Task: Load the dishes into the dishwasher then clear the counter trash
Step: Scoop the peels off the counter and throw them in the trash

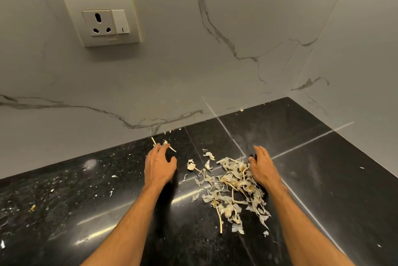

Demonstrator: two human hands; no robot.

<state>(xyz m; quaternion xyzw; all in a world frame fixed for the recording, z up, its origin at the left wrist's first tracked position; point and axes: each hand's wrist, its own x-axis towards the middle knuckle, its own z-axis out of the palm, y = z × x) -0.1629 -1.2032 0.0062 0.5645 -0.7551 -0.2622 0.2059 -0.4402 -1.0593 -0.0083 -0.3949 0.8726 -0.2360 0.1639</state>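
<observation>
Dry peel scraps (232,186) lie heaped on the black desk (107,201), against the straight fingers of the right hand (263,168). Stray stems (172,148) lie at the fingertips of the left hand (158,166), whose fingers are loose and spread.

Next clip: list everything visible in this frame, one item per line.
peel pile: one heap, pale beige skins and stems, on the counter by the right hand
stray scraps: a few, pale, near the wall
flecks: many, white, scattered on the counter's left part
counter: one, glossy black
wall: white marble, grey veins, behind and to the right
socket plate: one, cream, with switch, upper left wall
left hand: open, fingers at the stray scraps
right hand: open, edge against the peel pile
</observation>
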